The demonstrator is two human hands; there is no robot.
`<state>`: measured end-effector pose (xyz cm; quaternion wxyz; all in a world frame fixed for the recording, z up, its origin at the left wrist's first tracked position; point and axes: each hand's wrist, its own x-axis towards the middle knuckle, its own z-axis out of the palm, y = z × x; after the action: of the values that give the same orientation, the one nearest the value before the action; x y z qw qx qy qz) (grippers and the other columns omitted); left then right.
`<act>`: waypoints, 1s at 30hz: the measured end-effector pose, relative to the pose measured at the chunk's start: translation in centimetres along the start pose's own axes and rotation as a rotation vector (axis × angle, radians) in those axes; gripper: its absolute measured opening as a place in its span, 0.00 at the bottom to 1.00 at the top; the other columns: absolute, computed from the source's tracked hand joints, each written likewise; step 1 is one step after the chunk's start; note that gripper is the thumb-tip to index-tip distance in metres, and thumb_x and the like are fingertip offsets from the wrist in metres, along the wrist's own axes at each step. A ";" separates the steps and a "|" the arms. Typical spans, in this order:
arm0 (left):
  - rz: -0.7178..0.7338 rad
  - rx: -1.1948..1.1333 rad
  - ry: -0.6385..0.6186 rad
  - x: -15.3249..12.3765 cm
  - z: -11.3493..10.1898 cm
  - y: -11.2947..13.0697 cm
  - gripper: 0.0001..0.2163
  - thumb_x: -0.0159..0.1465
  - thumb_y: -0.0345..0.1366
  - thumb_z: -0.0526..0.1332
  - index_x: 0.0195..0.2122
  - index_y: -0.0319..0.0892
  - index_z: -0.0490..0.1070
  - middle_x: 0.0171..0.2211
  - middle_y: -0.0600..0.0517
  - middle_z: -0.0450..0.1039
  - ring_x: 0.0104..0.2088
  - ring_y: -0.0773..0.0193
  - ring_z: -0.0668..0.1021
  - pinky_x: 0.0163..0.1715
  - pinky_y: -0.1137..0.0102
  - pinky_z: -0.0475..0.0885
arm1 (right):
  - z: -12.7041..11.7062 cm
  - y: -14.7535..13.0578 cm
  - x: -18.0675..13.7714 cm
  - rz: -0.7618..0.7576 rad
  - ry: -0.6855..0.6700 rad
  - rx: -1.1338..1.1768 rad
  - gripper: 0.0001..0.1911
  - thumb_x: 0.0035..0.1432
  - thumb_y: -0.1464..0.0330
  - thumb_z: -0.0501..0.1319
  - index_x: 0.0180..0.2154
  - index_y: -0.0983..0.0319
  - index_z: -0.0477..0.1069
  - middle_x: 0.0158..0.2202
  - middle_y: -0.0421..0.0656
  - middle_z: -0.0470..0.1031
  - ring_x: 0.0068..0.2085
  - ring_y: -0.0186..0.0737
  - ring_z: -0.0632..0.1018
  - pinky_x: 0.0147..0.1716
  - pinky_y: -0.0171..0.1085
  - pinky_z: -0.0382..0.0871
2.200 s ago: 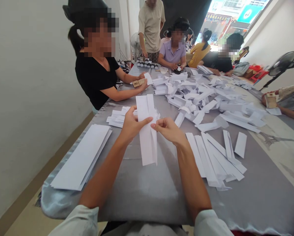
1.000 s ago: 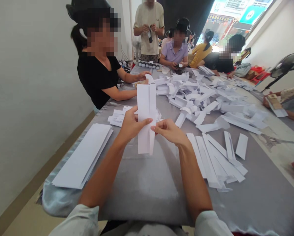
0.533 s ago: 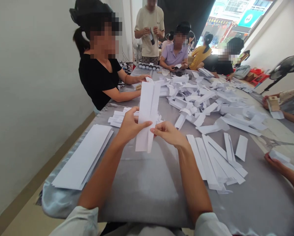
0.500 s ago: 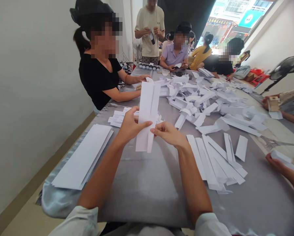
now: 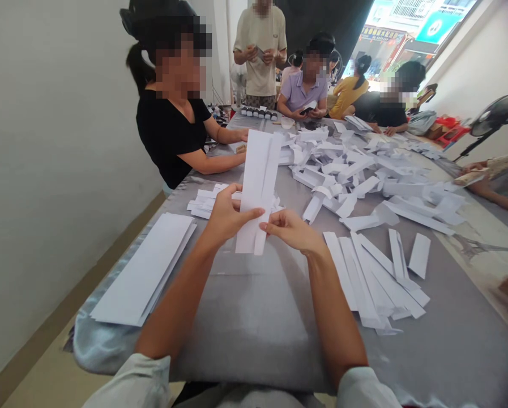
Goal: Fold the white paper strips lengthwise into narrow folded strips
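Observation:
A long white paper strip [image 5: 256, 175], creased lengthwise, stands nearly upright above the table between my hands. My left hand [image 5: 230, 218] grips its left side, thumb across the front and fingers behind. My right hand [image 5: 290, 229] pinches the lower right edge between thumb and fingers. To the left lies a stack of flat white paper sheets [image 5: 145, 269]. Several narrow folded paper strips [image 5: 375, 277] are fanned out on the right. Behind my left hand is a small pile of folded papers [image 5: 205, 201].
A large heap of folded white papers [image 5: 342, 164] covers the grey tablecloth [image 5: 257, 317] farther back. A person in a black top [image 5: 173, 133] sits at the left edge; other people work around the table. A black fan [image 5: 495, 116] stands at the right.
The held paper strip has shifted slightly up relative to my hands, its lower end now higher. Both hands keep their grip. A co-worker's hand at the far right has drawn back.

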<state>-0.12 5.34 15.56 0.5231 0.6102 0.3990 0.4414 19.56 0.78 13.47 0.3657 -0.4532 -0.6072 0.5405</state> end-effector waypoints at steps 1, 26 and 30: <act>-0.003 -0.006 0.003 0.0 0.0 -0.1 0.28 0.50 0.40 0.80 0.48 0.42 0.71 0.34 0.48 0.84 0.29 0.53 0.86 0.23 0.67 0.79 | 0.0 0.0 0.0 -0.003 0.009 -0.002 0.23 0.59 0.49 0.71 0.26 0.61 0.75 0.27 0.40 0.75 0.31 0.37 0.72 0.34 0.38 0.63; 0.008 -0.039 0.084 0.4 0.3 -0.9 0.27 0.50 0.40 0.83 0.45 0.43 0.72 0.33 0.49 0.84 0.30 0.52 0.86 0.22 0.67 0.80 | 0.4 -0.9 -0.5 0.048 0.085 -0.023 0.32 0.57 0.43 0.72 0.22 0.60 0.65 0.22 0.35 0.63 0.27 0.32 0.61 0.29 0.36 0.53; 0.017 -0.039 0.082 0.4 0.3 -1.0 0.28 0.50 0.41 0.83 0.47 0.42 0.73 0.34 0.48 0.84 0.31 0.51 0.87 0.23 0.66 0.81 | 0.3 -1.0 -0.5 0.031 0.070 -0.040 0.32 0.59 0.44 0.70 0.21 0.59 0.61 0.21 0.33 0.55 0.26 0.31 0.54 0.28 0.37 0.45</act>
<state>0.28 5.79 14.60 0.5143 0.5846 0.4063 0.4782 19.33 0.20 14.42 0.3694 -0.4882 -0.5977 0.5176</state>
